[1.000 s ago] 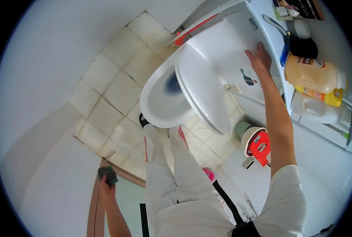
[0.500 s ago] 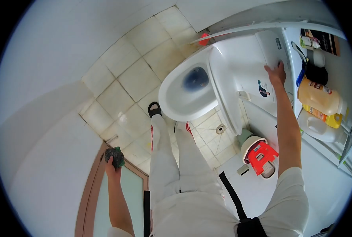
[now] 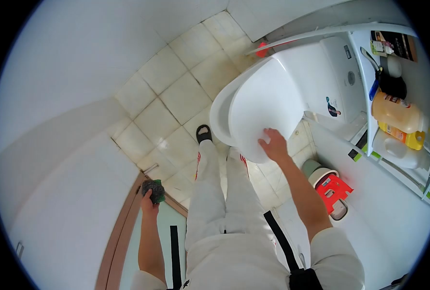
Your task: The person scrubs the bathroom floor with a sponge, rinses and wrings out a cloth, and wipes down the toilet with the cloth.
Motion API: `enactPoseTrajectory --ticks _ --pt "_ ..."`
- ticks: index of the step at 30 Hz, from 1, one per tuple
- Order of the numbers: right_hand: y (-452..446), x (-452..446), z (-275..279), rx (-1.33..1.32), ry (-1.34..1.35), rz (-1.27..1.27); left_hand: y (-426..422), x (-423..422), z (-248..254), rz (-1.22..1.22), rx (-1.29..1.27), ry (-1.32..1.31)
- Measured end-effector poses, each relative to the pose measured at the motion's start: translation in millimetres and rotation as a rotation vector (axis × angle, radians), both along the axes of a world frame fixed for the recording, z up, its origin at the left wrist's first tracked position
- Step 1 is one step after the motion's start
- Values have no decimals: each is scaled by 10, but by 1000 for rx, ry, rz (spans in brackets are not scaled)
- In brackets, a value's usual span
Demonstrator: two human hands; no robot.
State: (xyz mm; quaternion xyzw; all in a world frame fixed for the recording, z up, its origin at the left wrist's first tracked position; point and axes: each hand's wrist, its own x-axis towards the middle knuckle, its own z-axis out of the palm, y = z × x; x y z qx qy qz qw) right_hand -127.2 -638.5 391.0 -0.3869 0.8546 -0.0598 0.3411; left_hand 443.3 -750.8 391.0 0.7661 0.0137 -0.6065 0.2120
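My left hand [image 3: 148, 205] grips a dark steel wool scrubber [image 3: 151, 192] with a green pad against it, held out near the door. My right hand [image 3: 275, 146] has its fingers spread against the white toilet lid [image 3: 263, 104], near its lower edge. The lid is tilted over the toilet bowl [image 3: 218, 116], whose rim shows along the left side; the inside of the bowl is hidden. Behind the lid, the tank bears a round flush button [image 3: 351, 78] and a sticker [image 3: 333, 107].
Shelves at right hold an orange-tinted jug [image 3: 396, 112], a yellow bottle [image 3: 408, 137], a white bottle [image 3: 393, 151] and brushes. A red plastic piece [image 3: 334, 191] lies on a bin [image 3: 316, 171] near the wall. A brown-framed door [image 3: 123, 222] is at lower left.
My right hand has left the tank's flush button and come down to the lid. The lid has swung from raised to over the bowl. My left hand still holds the scrubber.
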Motion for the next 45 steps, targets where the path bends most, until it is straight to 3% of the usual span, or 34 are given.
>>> enactPoseTrajectory --ticks 2,5,9,12,13,18,21,23,25,27,32,33,34,37,40,43,45 --pt "-11 302 -377 29 31 42 -117 -194 118 -34 14 -19" --pt "-11 540 -810 104 -22 62 -223 -423 230 -116 -144 216" --pt "-62 764 -1336 218 -109 7 -335 -944 411 -169 -203 284" --pt "81 852 -1813 187 -121 9 -360 -1401 572 -211 -231 489" --pt "-26 822 -1640 283 -152 5 -316 -1413 505 -212 -228 519" --pt "102 603 -1305 144 -290 -92 -58 -2304 756 -383 -176 537" --pt "363 695 -1022 -141 -529 -475 -7 -2560 942 -559 -150 608" --pt "666 859 -420 -242 -528 -561 108 -2790 1046 -643 -112 633" --pt "1400 1228 -447 -407 -639 -762 502 -3125 1241 -737 -71 738" --pt "2133 1475 -119 -249 -587 -906 965 -3362 1314 -897 36 765" --pt "3648 2509 227 -88 -389 -1426 1732 -3196 667 -1177 336 703" --pt "3906 2832 212 -88 -358 -1505 1923 -3150 651 -1252 345 675" --pt "4331 2591 359 -63 -387 -1606 2362 -3818 827 -1338 377 585" --pt "4983 3382 489 -13 -368 -1829 3295 -4009 1002 -1543 449 563" --pt "5373 3967 520 11 -397 -2010 4113 -4254 964 -1771 498 721" --pt "5091 4668 806 124 -320 -2104 4546 -4417 1177 -2004 688 619" --pt "5030 5109 958 91 -353 -2224 4674 -4286 843 -2236 543 399"
